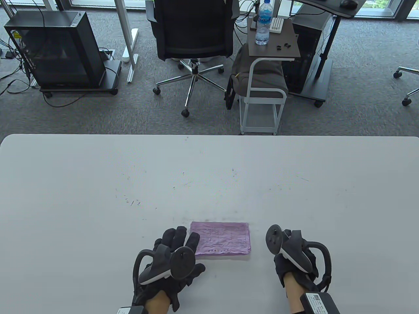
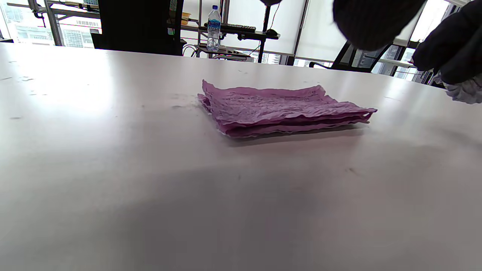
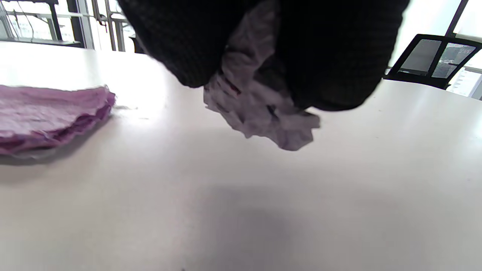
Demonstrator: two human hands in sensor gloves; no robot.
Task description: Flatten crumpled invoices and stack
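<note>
Stack of flattened, wrinkled pink paper invoices [image 1: 222, 241] lies at the near edge of the white table [image 1: 98, 183], edges roughly aligned. Left hand [image 1: 170, 261], fingers spread and relaxed, sits at its left edge. Right hand [image 1: 294, 258] hovers just right, fingers curled round a crumpled pale-lilac paper invoice [image 3: 260, 113]. Bare tabletop beyond.

wrinkled paper invoices [image 2: 278, 109], smooth glossy table [image 2: 150, 188]

white table [image 1: 98, 183] under the hands, with small dark marks | black office chair [image 1: 193, 29] far ahead | water bottle [image 1: 264, 23] on small brown side table [image 1: 273, 49], ahead to the right | black computer case [image 1: 55, 49] far ahead-left | grey carpet [image 1: 131, 111]
</note>
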